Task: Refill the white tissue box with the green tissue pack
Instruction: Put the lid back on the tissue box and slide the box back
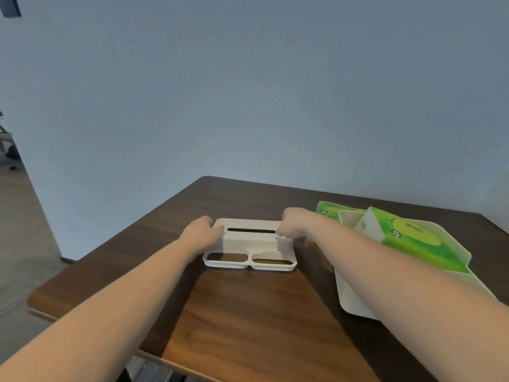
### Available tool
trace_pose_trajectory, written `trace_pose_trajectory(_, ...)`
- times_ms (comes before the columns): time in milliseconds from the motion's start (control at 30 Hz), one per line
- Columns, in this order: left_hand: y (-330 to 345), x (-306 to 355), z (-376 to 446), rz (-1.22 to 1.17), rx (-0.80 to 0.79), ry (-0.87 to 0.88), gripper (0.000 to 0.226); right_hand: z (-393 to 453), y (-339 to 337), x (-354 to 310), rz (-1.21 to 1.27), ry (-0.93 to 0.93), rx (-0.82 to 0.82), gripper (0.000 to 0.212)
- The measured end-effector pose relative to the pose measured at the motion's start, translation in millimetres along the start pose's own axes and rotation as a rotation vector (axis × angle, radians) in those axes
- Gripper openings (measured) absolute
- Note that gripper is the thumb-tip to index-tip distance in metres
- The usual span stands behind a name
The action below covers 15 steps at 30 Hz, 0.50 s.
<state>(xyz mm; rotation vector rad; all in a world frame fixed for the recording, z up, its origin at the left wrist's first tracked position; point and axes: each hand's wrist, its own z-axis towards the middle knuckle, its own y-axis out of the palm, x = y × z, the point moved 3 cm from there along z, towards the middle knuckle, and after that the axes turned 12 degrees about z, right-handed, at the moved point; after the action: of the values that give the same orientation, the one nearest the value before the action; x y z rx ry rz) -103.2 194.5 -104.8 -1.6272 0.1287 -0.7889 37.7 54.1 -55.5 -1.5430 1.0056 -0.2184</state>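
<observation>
Your left hand [202,232] and right hand [296,226] were each clamped on an end of the white tissue box lid [252,245], near the far edge of the counter [248,312]. The green tissue pack [413,238] sat in the open box [355,293] by the counter's right edge.

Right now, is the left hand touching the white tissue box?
Touching. The head view shows the left hand wrapped over the left end of the white tissue box, fingers on its top edge.
</observation>
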Motion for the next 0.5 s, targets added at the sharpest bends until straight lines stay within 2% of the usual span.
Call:
trace_pose_trajectory(67,0,0,3,-0.027,-0.011,-0.005,0.044,1,0,-1,0.018,0.001,-0.007,0.037)
trace_pose_trajectory(167,3,0,6,-0.077,-0.013,-0.001,0.020,0,1,-3,0.036,-0.003,-0.035,0.038)
trace_pose_trajectory(333,2,6,-1,-0.129,0.033,-0.037,0.027,-5,-1,-2,0.128,-0.008,0.005,0.037)
trace_pose_trajectory(433,-6,12,-7,-0.116,0.080,-0.042,0.015,-8,-5,1,0.220,0.014,0.085,0.036)
trace_pose_trajectory(500,-11,16,-9,-0.150,0.115,-0.038,0.032,-12,-13,1,0.308,0.008,0.145,0.036)
